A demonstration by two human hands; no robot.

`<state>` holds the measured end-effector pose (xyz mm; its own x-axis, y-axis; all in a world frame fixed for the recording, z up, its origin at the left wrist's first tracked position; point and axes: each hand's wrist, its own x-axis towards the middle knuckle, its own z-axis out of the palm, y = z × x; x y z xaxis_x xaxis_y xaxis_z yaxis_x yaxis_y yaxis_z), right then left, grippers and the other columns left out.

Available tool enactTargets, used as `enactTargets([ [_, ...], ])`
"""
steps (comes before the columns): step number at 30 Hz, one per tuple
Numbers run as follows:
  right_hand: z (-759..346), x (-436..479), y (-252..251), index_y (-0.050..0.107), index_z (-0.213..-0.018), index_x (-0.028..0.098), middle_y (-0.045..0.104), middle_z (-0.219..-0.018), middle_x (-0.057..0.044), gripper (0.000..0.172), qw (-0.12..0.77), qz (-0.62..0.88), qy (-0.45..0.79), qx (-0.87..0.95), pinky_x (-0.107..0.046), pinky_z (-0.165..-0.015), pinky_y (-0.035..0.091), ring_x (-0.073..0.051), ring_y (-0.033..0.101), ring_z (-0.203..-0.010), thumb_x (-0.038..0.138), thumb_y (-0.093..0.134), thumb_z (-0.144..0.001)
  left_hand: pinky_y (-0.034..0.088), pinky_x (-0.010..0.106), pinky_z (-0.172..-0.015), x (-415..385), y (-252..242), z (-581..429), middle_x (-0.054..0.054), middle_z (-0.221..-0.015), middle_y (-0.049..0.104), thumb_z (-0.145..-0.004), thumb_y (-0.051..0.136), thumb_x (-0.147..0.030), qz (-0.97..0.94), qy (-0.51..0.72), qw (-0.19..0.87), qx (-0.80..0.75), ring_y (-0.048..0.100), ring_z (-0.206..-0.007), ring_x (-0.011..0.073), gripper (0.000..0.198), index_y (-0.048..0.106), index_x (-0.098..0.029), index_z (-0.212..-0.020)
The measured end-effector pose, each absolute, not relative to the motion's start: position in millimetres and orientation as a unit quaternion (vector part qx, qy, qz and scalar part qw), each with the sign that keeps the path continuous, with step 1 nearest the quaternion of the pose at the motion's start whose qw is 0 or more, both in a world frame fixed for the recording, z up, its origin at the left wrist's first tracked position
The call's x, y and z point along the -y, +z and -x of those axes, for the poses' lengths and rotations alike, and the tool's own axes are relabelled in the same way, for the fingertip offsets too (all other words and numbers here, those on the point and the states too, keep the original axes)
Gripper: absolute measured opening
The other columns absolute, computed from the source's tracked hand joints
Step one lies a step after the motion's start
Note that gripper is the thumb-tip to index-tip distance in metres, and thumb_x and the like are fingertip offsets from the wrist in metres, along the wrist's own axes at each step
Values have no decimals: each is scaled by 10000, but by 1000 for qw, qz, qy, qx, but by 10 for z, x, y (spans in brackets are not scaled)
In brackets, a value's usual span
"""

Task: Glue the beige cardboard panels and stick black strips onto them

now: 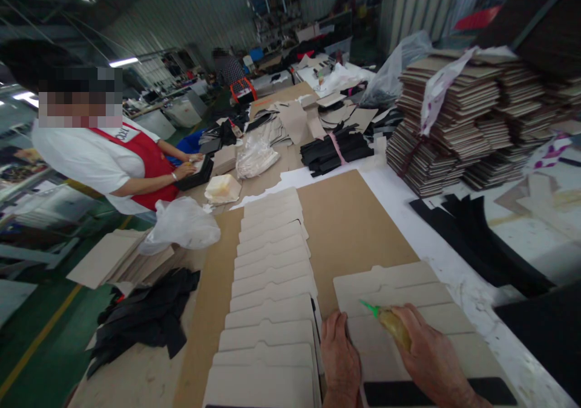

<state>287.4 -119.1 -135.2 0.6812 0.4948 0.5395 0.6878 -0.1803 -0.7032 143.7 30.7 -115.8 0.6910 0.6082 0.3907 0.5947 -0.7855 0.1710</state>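
Under your right hand [433, 353]: pale panels [454, 312], overlapping.
Squeeze bottle [396, 329]: your right fingers wrap it; squeeze evenly.
Left hand [338, 359]: half open, nothing visibly gripped, at panels' left edge; press lightly.

Free brown board [354, 223], card row [272, 269] alongside

Corrugated wall [181, 23] behind; green floor [59, 359] with yellow line [40, 342]; glowing tube lamp [123, 62] overhead
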Motion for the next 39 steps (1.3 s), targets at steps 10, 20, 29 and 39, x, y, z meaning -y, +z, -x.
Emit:
enactTargets([
  [10, -3004, 1362, -1402, 463, -1140, 224, 632, -949, -4, 283, 487, 773, -130, 385, -267, -513, 498, -149, 666, -645, 149, 435, -869, 406, 331, -1106, -326, -1189, -1429, 87, -1238, 626, -847, 352, 31, -922, 206, -6, -329, 507, -1174, 185, 515, 673, -108, -1224],
  [20, -2919, 1347, -1513, 449, -1191, 244, 631, -1054, -4, 294, 486, 794, -52, 362, -305, -610, 507, -165, 681, -760, 154, 411, -914, 397, 332, -1109, -313, -1142, -1441, 94, -1245, 616, -863, 352, 16, -922, 196, -8, -333, 504, -1174, 188, 498, 665, -102, -1233],
  [29, -3177, 1694, -1707, 497, -1141, 249, 630, -1001, 12, 230, 463, 831, -84, 296, -283, -559, 483, -154, 666, -688, 238, 478, -912, 392, 343, -1111, -302, -1122, -1448, 93, -1251, 612, -793, 381, 52, -925, 191, -14, -329, 500, -1170, 198, 541, 667, -98, -1227],
  [39, -3010, 1452, -1609, 499, -1180, 230, 634, -1073, -38, 268, 487, 808, -39, 329, -292, -634, 484, -169, 671, -769, 189, 383, -941, 455, 345, -1063, -352, -1170, -1425, 90, -1217, 632, -823, 362, 40, -928, 207, -82, -299, 534, -1155, 189, 517, 680, -108, -1202],
])
